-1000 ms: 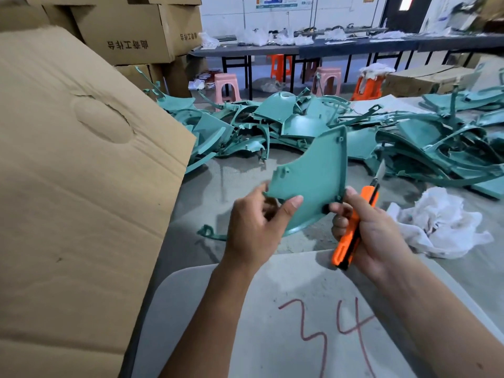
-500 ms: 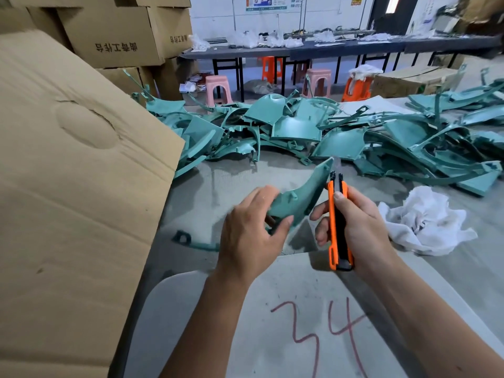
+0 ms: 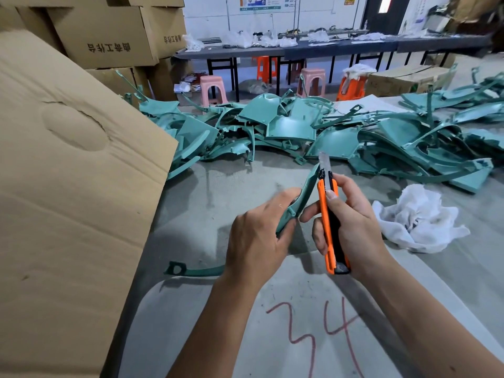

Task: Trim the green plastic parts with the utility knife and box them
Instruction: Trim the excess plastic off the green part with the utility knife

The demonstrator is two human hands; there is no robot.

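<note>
Over grey worktable [image 3: 223, 192]: left hand [image 3: 259, 238] gripping curved green plastic part [image 3: 302, 195], right hand [image 3: 351, 225] gripping orange utility knife [image 3: 328, 219], mid-trim; next, steady edge shaving.

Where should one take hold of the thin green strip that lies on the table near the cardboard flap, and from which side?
Probably at the bare middle of the thin green strip, pinched from above: it lies flat, its left end carries a bulky bracket, and the left hand covers its right end.

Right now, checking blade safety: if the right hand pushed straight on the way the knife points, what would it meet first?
Probably the pile of green parts beyond the blade tip; the right hand aims the utility knife away over bare table. Depth is unclear.
</note>
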